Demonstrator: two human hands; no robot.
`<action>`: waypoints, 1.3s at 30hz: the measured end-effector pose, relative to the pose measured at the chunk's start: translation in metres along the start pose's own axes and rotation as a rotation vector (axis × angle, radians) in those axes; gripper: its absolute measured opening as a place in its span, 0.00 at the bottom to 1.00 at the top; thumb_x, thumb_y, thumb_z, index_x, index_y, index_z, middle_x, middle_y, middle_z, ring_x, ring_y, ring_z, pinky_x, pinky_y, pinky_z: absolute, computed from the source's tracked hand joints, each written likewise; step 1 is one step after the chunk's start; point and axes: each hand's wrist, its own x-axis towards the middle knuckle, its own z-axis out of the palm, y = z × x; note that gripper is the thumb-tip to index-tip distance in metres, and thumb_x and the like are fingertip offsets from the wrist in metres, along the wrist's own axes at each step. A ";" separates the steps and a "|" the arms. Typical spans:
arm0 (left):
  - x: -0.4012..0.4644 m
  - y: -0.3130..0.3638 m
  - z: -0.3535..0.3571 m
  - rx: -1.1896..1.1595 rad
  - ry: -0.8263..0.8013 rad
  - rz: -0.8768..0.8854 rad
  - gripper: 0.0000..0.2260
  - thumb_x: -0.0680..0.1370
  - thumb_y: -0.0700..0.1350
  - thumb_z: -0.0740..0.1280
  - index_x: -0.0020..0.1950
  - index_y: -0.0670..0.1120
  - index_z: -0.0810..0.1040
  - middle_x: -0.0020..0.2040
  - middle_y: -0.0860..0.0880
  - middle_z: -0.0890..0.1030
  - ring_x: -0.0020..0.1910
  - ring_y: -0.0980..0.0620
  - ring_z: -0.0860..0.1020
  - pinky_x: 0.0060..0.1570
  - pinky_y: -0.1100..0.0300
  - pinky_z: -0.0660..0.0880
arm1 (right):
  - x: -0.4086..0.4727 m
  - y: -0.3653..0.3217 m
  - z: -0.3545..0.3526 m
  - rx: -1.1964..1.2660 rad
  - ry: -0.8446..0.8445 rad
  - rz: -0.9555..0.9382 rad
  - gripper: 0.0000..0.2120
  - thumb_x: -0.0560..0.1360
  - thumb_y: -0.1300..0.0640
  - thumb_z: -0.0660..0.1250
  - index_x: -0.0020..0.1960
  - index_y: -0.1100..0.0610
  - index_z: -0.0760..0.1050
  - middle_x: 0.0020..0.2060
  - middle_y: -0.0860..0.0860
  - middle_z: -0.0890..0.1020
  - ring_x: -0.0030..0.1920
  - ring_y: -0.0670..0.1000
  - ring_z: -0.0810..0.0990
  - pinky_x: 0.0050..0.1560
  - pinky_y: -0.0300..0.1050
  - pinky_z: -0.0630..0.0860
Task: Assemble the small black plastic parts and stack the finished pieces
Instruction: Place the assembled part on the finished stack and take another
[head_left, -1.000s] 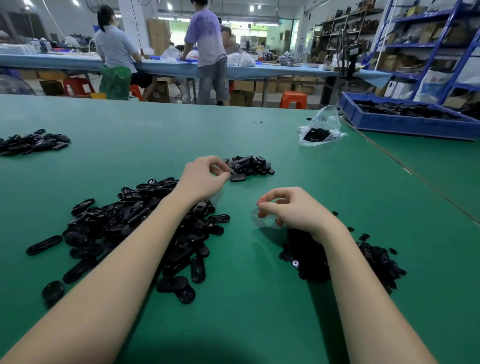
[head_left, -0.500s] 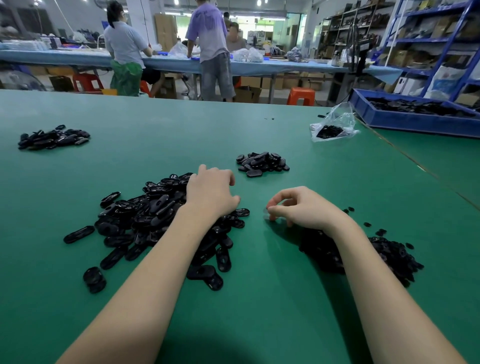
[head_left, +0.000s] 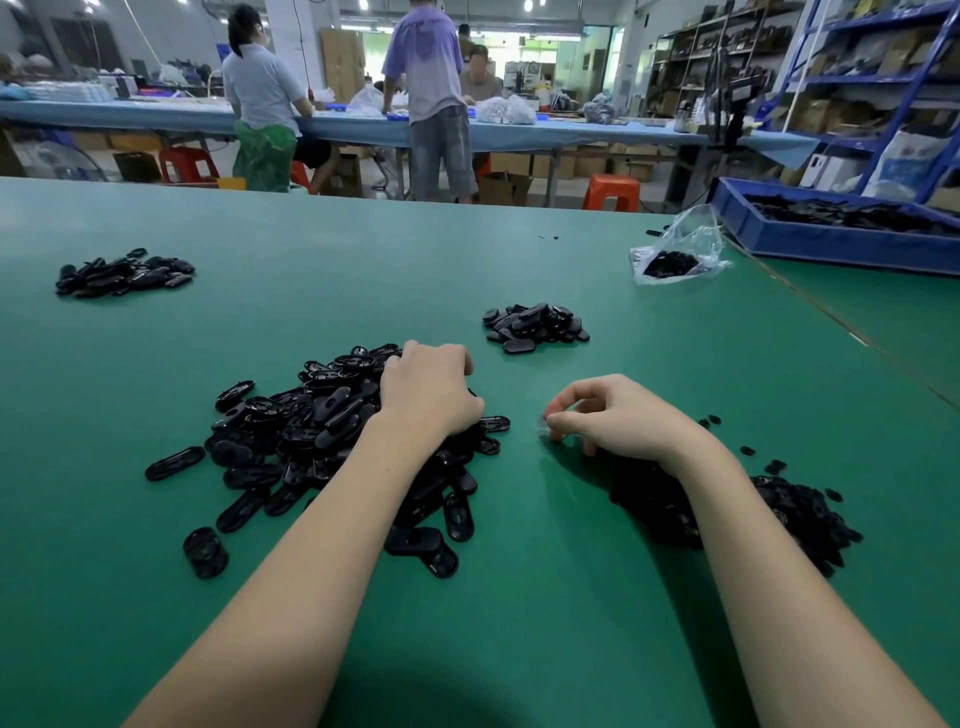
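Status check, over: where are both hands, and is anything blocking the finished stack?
Left hand down on the big pile of oval parts, grip hidden. Right hand curled, contents unclear. Finished stack unobstructed.

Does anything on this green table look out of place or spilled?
Only slightly: a few small black plastic bits lie scattered apart from the right pile of small black parts, and two tiny black specks sit alone far back on the green table.

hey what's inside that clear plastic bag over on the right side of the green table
The clear plastic bag holds a small heap of black parts, visible through the film. Their shape and count cannot be made out.
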 end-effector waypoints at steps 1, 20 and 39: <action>0.000 0.000 0.000 0.001 -0.002 0.002 0.17 0.75 0.53 0.69 0.64 0.55 0.77 0.56 0.51 0.82 0.64 0.47 0.71 0.59 0.54 0.69 | 0.000 0.000 0.000 -0.001 -0.001 0.000 0.04 0.78 0.51 0.69 0.48 0.49 0.82 0.40 0.41 0.87 0.30 0.45 0.78 0.43 0.42 0.73; -0.019 0.039 -0.002 -0.890 0.006 0.078 0.06 0.78 0.45 0.69 0.49 0.54 0.85 0.35 0.53 0.85 0.38 0.55 0.84 0.43 0.62 0.80 | -0.007 0.009 -0.020 0.117 0.219 0.032 0.04 0.78 0.52 0.70 0.49 0.49 0.82 0.40 0.41 0.87 0.30 0.44 0.78 0.36 0.40 0.71; -0.021 0.039 0.014 -1.209 -0.191 -0.110 0.11 0.76 0.35 0.68 0.51 0.48 0.85 0.48 0.48 0.87 0.46 0.52 0.86 0.62 0.49 0.78 | -0.012 0.023 -0.026 -0.303 0.401 0.345 0.02 0.74 0.50 0.73 0.43 0.44 0.84 0.50 0.46 0.87 0.55 0.54 0.82 0.56 0.47 0.79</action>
